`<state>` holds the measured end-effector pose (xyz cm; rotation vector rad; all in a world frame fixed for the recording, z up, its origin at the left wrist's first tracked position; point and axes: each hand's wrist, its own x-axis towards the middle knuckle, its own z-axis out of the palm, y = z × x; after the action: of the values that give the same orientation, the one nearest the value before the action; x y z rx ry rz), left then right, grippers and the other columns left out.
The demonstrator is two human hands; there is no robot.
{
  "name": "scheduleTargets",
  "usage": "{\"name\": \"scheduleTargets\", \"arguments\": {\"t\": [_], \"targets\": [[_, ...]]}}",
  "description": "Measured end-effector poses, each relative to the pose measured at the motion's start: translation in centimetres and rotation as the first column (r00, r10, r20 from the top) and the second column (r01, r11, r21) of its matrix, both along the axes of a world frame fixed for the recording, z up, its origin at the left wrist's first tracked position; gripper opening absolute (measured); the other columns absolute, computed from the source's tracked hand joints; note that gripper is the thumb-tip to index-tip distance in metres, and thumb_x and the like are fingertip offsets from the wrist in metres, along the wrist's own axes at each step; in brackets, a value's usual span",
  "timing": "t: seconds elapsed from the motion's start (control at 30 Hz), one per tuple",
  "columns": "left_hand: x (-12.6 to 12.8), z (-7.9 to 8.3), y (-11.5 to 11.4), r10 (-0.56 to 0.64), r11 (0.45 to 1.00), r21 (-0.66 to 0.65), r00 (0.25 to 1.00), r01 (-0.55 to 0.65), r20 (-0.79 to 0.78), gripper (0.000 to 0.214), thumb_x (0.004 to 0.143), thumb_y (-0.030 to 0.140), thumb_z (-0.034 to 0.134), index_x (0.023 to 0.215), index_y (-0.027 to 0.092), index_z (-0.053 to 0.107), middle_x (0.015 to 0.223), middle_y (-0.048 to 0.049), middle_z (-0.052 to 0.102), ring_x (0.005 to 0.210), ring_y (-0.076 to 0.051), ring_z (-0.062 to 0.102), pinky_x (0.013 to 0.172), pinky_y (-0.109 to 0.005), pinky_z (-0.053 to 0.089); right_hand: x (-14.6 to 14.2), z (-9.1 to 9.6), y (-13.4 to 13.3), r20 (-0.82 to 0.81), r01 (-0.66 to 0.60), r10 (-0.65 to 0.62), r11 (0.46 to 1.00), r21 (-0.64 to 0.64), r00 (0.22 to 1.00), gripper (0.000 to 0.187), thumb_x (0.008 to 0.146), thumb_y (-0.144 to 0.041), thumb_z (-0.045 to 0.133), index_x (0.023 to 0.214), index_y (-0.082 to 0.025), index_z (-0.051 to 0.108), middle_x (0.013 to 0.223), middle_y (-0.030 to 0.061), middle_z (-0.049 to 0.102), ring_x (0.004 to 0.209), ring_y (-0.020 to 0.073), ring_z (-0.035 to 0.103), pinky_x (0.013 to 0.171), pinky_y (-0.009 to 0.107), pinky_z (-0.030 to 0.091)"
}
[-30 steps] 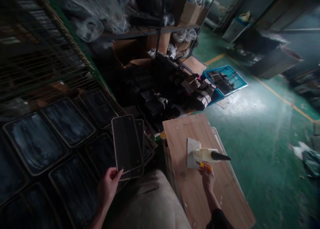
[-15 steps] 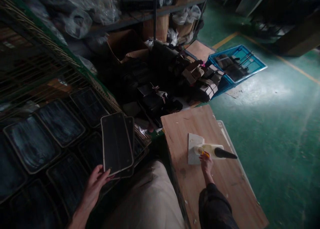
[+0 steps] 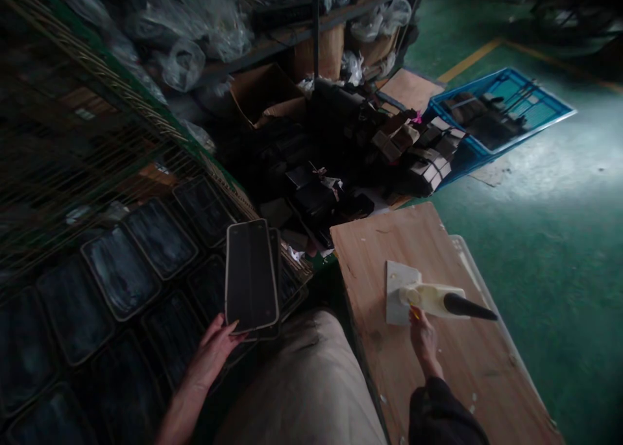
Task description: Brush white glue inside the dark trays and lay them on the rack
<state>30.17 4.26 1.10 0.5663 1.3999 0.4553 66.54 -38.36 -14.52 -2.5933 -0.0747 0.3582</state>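
Observation:
My left hand [image 3: 213, 352] grips the near end of a dark rounded panel with a pale rim [image 3: 250, 275], which lies over a second like panel above the rack. My right hand [image 3: 422, 333] is closed on a small yellow tool [image 3: 415, 312], its tip at the base of a cream glue bottle with a black nozzle [image 3: 444, 301]. The bottle lies on its side over a pale square sheet [image 3: 398, 290] on a wooden board [image 3: 438, 354]. My knee in light trousers [image 3: 302, 386] is between the hands.
Several dark panels [image 3: 117, 270] lie in rows on a wire rack at left. A heap of dark parts and cardboard boxes [image 3: 341, 166] stands behind the board. A blue crate [image 3: 496, 114] sits on the green floor, shelves with plastic bags beyond.
The view has swung a little to the left and down. My left hand still holds the panel, now more upright; my right hand stays at the bottle's base.

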Motion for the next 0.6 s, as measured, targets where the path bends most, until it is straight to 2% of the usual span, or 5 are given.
{"name": "scheduleTargets", "arguments": {"t": [0.17,0.2,0.27,0.4,0.6], "targets": [[0.8,0.7,0.3,0.094,0.995,-0.042,0.996,-0.094,-0.014,0.040,0.057,0.010,0.083,0.087,0.022,0.060,0.092,-0.0035,0.074,0.089,-0.028,0.075,0.079,-0.045,0.064,-1.3,1.1,0.2,-0.007,-0.026,0.026,0.997,-0.066,1.000,0.048,0.081,-0.044,0.047,0.112,-0.018,0.073,0.075,0.0087,0.070,0.054,0.0190,0.051,0.053,0.030,0.027],[0.9,0.7,0.4,0.104,0.993,-0.050,0.994,-0.105,-0.028,0.039,0.060,0.008,0.081,0.089,0.022,0.060,0.090,-0.0034,0.074,0.090,-0.028,0.075,0.081,-0.045,0.064,-1.5,1.3,0.3,-0.007,-0.006,0.006,0.998,-0.055,1.000,0.048,0.081,-0.043,0.048,0.113,-0.018,0.072,0.077,0.0086,0.070,0.056,0.0199,0.053,0.054,0.029,0.030],[0.9,0.6,0.4,0.112,0.992,-0.059,0.993,-0.114,-0.041,0.037,0.064,0.006,0.077,0.092,0.022,0.060,0.089,-0.0029,0.074,0.090,-0.026,0.076,0.082,-0.044,0.064,-1.9,1.8,0.7,-0.026,0.122,-0.120,0.990,0.077,0.992,0.044,0.079,-0.044,0.054,0.110,-0.019,0.071,0.079,0.0077,0.072,0.064,0.0217,0.060,0.056,0.029,0.037],[0.1,-0.4,0.7,0.034,0.996,-0.084,0.999,-0.036,-0.019,0.032,0.065,0.006,0.077,0.088,0.021,0.061,0.091,-0.0031,0.075,0.079,-0.023,0.075,0.073,-0.040,0.065,-2.8,2.7,1.5,-0.104,0.396,-0.388,0.828,0.398,0.916,0.049,0.077,-0.058,0.065,0.107,-0.019,0.066,0.077,0.0044,0.070,0.070,0.0221,0.068,0.062,0.031,0.051],[-0.3,-2.0,1.4,-0.047,0.992,-0.118,0.998,0.042,-0.044,0.029,0.061,0.011,0.079,0.084,0.020,0.064,0.089,-0.0013,0.077,0.075,-0.022,0.075,0.067,-0.037,0.066,-2.4,0.5,2.0,-0.151,0.539,-0.565,0.622,0.569,0.811,0.062,0.079,-0.075,0.060,0.101,-0.018,0.058,0.077,0.0042,0.071,0.060,0.0199,0.070,0.061,0.035,0.060]]}}
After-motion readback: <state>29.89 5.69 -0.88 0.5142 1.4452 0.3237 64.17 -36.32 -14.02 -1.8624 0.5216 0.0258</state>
